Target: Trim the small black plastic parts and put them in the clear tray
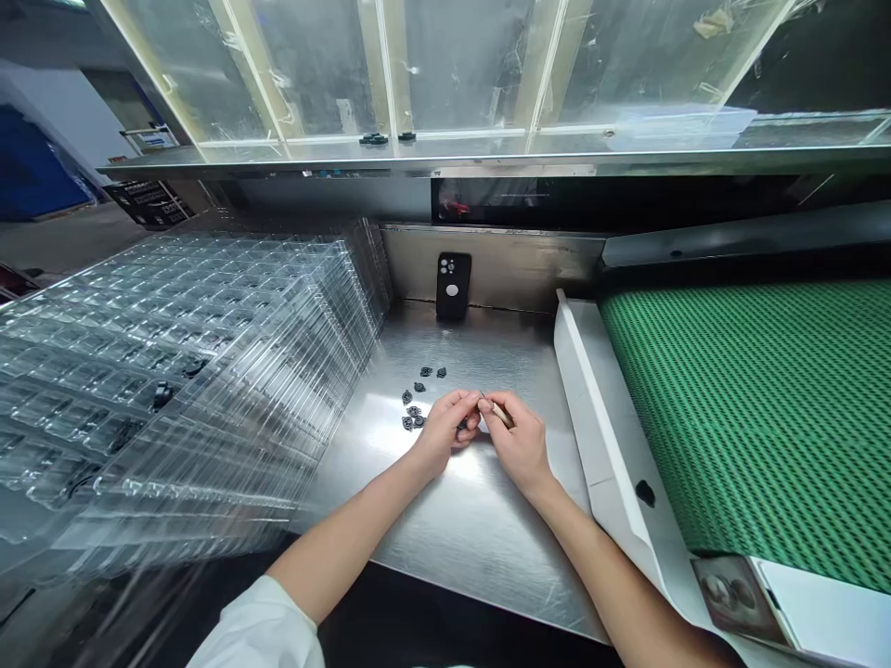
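Observation:
My left hand (449,427) is closed with a small black part (462,424) in its fingers, mostly hidden. My right hand (519,441) grips a slim tan-handled, pen-like tool (501,415). Its thin tip lies at the left fingertips, and the exact kind of tool is too small to tell. Both hands meet over the steel worktop (480,533). Several small black plastic parts (413,411) lie loose just left of my left hand, with another black part (441,372) farther back.
Tall stacks of clear plastic trays (209,343) line the left side. A phone (452,288) leans upright on the back wall. To the right, a white guard (605,455) borders a green conveyor belt (758,417). Above runs a metal shelf (487,164) edge.

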Tool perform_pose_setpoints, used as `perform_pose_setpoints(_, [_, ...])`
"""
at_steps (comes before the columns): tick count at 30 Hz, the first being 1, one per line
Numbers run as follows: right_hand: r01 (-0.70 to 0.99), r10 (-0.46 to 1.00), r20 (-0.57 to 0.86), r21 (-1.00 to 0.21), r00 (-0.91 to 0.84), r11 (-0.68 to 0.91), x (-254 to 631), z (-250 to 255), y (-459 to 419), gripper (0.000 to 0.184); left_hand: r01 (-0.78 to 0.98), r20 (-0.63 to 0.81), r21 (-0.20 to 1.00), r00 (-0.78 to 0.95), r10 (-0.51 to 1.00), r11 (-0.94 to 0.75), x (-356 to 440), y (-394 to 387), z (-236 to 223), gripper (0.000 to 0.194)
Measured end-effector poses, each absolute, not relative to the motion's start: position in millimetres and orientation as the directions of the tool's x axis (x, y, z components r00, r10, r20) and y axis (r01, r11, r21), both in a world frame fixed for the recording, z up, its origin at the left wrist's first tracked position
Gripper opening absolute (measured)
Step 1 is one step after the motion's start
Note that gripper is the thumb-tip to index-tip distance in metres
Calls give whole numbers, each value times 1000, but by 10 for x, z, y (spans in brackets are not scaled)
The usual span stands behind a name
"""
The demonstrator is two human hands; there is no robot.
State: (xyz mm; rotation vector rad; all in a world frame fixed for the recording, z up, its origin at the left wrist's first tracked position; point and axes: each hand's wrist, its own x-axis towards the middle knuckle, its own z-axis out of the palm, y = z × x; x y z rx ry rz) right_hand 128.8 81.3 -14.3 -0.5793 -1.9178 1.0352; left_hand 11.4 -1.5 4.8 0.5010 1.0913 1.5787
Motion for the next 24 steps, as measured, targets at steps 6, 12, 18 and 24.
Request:
perform_pose_setpoints(6, [-17,675,520,-798,-523,602,1293,-115,805,18,-597,-254,801,-284,925,36,71,-9,101,42])
perform_pose_setpoints(12, [-8,692,520,-802,-502,597,1280,-142,825,14,-615,-249,788,-279,927,26,70,-8,115,25])
perform_pose_setpoints(18, [4,705,497,-816,-507,578,1283,-123,824,18,-596,-239,802,-275,931,30,81,-8,93,24])
perform_pose_setpoints(24, [-17,703,508,-816,-498,578,1291,-126,821,16,-609,-248,792,-264,932,38,77,-16,90,27])
